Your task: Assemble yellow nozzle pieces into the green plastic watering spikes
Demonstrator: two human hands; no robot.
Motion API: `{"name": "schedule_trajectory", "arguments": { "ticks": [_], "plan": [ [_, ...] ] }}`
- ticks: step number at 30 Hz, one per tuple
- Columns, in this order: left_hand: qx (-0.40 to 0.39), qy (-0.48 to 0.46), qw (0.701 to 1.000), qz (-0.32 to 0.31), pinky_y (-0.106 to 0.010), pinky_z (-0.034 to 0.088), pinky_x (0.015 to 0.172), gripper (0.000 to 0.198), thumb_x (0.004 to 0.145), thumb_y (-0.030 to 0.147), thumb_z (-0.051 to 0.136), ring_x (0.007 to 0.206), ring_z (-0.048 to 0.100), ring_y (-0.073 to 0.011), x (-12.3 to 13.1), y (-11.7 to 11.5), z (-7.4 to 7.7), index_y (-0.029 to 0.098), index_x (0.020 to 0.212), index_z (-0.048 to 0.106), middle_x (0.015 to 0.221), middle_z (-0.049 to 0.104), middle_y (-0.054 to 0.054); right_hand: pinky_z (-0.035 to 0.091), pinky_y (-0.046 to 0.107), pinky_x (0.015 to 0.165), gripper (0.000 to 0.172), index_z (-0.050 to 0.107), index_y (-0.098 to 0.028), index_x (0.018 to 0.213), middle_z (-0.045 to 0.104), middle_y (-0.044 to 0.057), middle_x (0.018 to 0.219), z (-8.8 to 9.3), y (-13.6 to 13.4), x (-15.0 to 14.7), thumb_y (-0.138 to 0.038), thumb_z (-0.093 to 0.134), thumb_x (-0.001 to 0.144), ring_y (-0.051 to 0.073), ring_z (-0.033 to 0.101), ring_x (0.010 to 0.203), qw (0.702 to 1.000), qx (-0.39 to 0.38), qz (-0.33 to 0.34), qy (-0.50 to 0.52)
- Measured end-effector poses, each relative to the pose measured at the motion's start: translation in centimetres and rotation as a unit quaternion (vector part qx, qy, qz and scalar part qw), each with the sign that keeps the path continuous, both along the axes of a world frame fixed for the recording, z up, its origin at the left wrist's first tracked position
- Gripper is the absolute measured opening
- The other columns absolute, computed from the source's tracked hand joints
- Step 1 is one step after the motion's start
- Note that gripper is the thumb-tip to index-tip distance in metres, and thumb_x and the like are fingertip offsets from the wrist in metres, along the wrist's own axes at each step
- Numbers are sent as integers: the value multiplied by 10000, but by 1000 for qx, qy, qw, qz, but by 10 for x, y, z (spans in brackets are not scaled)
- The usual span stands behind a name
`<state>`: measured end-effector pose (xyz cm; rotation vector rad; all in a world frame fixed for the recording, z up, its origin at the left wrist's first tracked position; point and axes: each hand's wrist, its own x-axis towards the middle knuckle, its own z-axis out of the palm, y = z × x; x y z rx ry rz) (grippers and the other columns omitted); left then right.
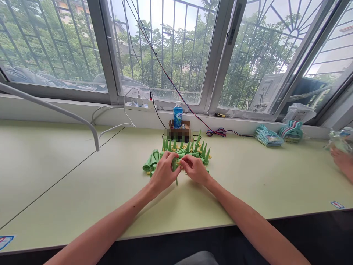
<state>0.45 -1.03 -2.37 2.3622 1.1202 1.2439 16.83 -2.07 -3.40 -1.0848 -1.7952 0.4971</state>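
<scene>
My left hand [166, 170] is closed round a green cone-shaped piece [174, 164], whose narrow tip points down toward me. Close to its right, my right hand [194, 168] pinches a small yellow part [179, 162] against the side of that cone. Behind both hands stand several upright green spikes [203, 151] with little yellow parts at their bases. Larger green cones [154, 156] lie to the left of the group, partly hidden by my left hand.
A blue bottle [178, 115] stands in a cardboard box [186, 133] by the window. Coiled cable [217, 132] and teal packs [268, 135] lie along the sill. A white tube [68, 111] arches over the left side. Another person's hand [342, 161] touches plastic bags at far right.
</scene>
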Motion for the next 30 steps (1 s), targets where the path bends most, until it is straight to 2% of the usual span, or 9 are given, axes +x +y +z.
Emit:
{"name": "schedule_trajectory", "arguments": {
  "ticks": [6,17,24,30],
  "plan": [
    [4,-8,1000,-9,-281,468,586,202,818,249,596,522,473,-79,0,-1,0,215,1014,561,941,523,-23,310,240,472,313,512,-190,740,484,-30,550,-2,2,1,-440,459,920,109,394,472,1000,-22,-21,2],
    [8,-22,999,-24,-272,475,569,197,816,247,603,502,474,-65,1,-3,1,212,1007,566,938,528,-19,240,251,481,481,363,-200,579,355,-40,517,2,2,1,-513,385,944,100,303,489,998,11,-55,-35],
    [5,-22,999,-31,-257,473,545,219,800,229,622,520,483,-67,2,-4,2,223,1012,566,940,522,-17,278,250,500,509,416,-190,566,439,-20,527,4,0,0,-501,343,963,105,362,495,999,-1,-45,-28],
    [15,-17,999,-40,-251,473,532,206,808,225,604,525,483,-68,2,-6,4,230,1011,568,919,509,-13,272,255,494,549,416,-192,542,429,-19,497,3,0,0,-524,309,965,108,374,471,998,-3,-48,-35]
  ]
}}
